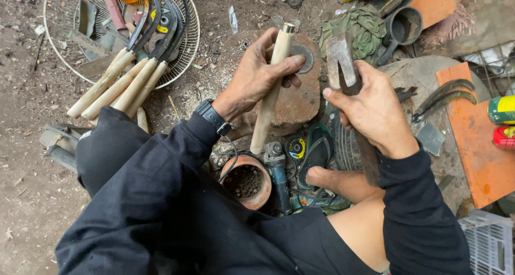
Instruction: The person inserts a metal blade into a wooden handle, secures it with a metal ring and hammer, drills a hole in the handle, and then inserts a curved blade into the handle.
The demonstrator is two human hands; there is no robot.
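left hand (257, 74): wrapping around the upper part of a pale, round, tapered wooden handle (270, 95), thumb over the front and fingers curling behind, so it's closing on the wood, not spreading

right hand (370, 111): gripping a worn grey metal hammer (343, 66) high up on its dark shaft, just under the head, fist closing tight

where the handle is: standing nearly upright, slightly tilted, over a rusty brown round metal block (300, 100), with a small metal collar showing at its top end; can't tell if the bottom end is touching the block or the ground

how it's probably handling: looking light, stiff and dry, plain unfinished wood so not slippery; I'm guessing it's taking knocks fine but could split near the collar end

where to grab: mid to upper shaft, like the hand is doing, keeping fingers below the top

hammer feel: head-heavy, hard steel, choking up is giving control

nearby: 4 finished sickles with pale wooden handles (126, 79) lying across a white wire fan guard (188, 55), 2 bare curved dark sickle blades (445, 95) sitting on an orange board (477, 146), a teal angle grinder (277, 170) lying by the foot
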